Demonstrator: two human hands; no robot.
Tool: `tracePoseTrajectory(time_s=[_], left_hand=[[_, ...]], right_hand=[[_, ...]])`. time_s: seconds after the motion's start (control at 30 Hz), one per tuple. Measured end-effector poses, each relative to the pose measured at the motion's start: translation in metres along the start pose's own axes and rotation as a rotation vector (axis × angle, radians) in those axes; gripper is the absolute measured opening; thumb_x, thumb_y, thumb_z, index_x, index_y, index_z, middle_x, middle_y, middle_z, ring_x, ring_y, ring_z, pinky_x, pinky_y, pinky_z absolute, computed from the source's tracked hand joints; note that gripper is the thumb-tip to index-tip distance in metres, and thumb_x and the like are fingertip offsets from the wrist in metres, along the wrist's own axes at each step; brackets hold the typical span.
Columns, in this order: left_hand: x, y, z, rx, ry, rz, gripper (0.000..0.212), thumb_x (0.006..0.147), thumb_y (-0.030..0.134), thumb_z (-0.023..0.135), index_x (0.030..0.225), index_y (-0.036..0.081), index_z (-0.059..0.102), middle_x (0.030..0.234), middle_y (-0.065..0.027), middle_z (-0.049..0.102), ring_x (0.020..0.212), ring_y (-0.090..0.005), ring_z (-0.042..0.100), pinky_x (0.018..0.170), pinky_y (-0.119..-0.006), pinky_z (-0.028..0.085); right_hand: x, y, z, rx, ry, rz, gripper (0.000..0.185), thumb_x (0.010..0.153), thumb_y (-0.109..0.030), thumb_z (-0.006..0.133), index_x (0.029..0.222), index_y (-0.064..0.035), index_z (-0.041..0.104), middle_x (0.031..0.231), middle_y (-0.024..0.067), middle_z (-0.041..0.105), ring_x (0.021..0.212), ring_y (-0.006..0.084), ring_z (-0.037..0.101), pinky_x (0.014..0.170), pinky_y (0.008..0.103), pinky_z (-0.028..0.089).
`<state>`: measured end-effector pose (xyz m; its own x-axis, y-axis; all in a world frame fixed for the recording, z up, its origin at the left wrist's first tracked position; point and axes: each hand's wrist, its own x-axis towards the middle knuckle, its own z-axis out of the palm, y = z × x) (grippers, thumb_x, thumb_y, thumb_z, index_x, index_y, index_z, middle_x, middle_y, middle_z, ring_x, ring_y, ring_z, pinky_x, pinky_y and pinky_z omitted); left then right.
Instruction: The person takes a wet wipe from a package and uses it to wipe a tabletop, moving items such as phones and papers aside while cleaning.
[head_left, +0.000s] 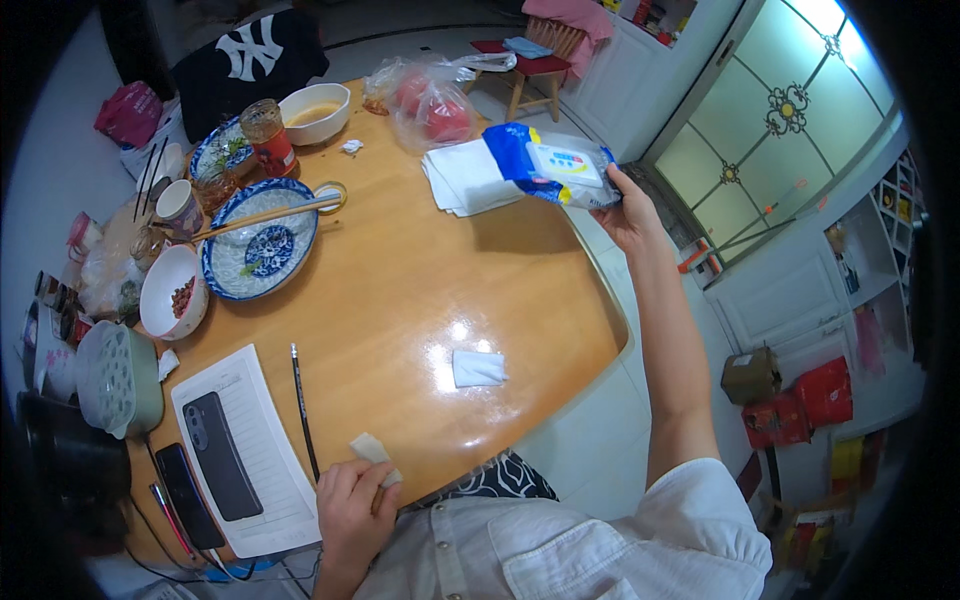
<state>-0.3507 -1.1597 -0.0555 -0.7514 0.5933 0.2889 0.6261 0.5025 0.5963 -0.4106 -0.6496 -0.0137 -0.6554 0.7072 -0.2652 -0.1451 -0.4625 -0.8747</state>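
Observation:
My right hand (630, 214) grips the right end of a blue and white soft pack of kitchen wipes (559, 166), held above the table's far right edge. Partly behind the pack lies a folded white cloth (466, 180). At the near edge, my left hand (356, 499) pinches a small folded off-white piece of tissue or cloth (375, 456) against the wooden table (390, 315). A pencil (301, 405) lies just beyond that hand. Farther right rests a small folded white wipe (478, 369).
Lined paper (289, 517) carries a dark phone (223, 457), with a second phone (187, 495) alongside. A blue-patterned dish (289, 259) with chopsticks (259, 219), a bowl (171, 311) and a glass jar (271, 146) crowd the left side. A plastic bag (427, 109) holding red items sits at the back.

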Motion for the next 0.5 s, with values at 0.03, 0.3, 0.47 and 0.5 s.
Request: tracePoseTrajectory(time_s=[0.03,0.3,0.47,0.5], left_hand=[[0.0,0.001,0.0,-0.002,-0.004,0.002,0.031,0.068,0.006,0.079,0.098,0.006,0.07,0.091,-0.0083,0.061,0.085,-0.0289,0.059,0.076,-0.04,0.045],[-0.002,0.0,-0.009,0.006,-0.009,-0.019,0.029,0.072,0.008,0.077,0.101,0.006,0.069,0.094,-0.0082,0.061,0.087,-0.0285,0.059,0.078,-0.041,0.046],[0.003,0.003,-0.008,-0.038,-0.072,-0.005,0.028,0.074,0.011,0.078,0.101,0.007,0.071,0.094,-0.0089,0.06,0.087,-0.0312,0.057,0.077,-0.041,0.046],[0.003,0.004,-0.007,-0.038,-0.078,0.006,0.028,0.074,0.011,0.078,0.101,0.008,0.071,0.094,-0.0088,0.06,0.087,-0.0313,0.057,0.077,-0.041,0.046]], right_hand=[[-0.003,0.001,0.005,0.0,-0.01,0.0,0.028,0.098,-0.028,0.063,0.116,-0.0063,0.06,0.112,0.0093,0.068,0.094,0.0211,0.067,0.077,0.0361,0.054],[-0.02,0.014,0.022,-0.02,-0.267,-0.001,0.042,0.101,-0.033,0.057,0.129,-0.0018,0.057,0.124,0.0138,0.066,0.115,0.0255,0.063,0.103,0.0448,0.048],[-0.051,0.002,0.014,-0.026,-0.273,0.015,0.043,0.101,-0.031,0.058,0.13,0.0002,0.055,0.129,0.0145,0.063,0.12,0.0258,0.061,0.104,0.0443,0.047],[-0.055,-0.001,0.008,-0.005,-0.268,0.015,0.042,0.101,-0.03,0.058,0.13,0.0,0.055,0.129,0.0147,0.063,0.12,0.0257,0.061,0.104,0.0442,0.047]])
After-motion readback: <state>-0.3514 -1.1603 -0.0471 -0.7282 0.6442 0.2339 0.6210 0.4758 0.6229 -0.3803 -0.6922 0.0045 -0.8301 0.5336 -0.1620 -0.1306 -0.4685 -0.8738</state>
